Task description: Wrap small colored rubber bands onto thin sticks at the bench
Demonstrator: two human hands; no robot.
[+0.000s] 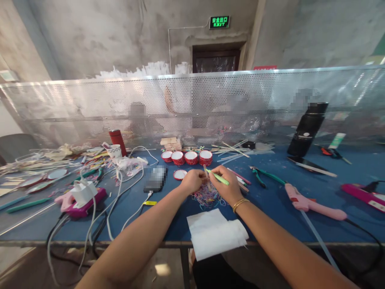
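Note:
My right hand (227, 184) is closed around a light green marker (221, 178), its tip pointing left toward my other hand. My left hand (192, 181) pinches a thin wooden craft stick (205, 170), which stands up between the two hands close to the marker's tip. Just beneath them lies a tangled heap of small coloured loops (207, 197), partly hidden by my fingers. Beside my left hand rests a single round red-rimmed white disc (179, 175). Behind the hands, several stacks of similar red-rimmed discs (191, 157) stand in a row.
White tissue (216, 233) lies at the table's front edge. On the right are green-handled pliers (258, 176), a pink glue gun (313, 206) and a black bottle (308, 130). A phone (155, 179), cables and a power strip (86, 202) lie left. A perforated metal screen (150, 108) stands behind.

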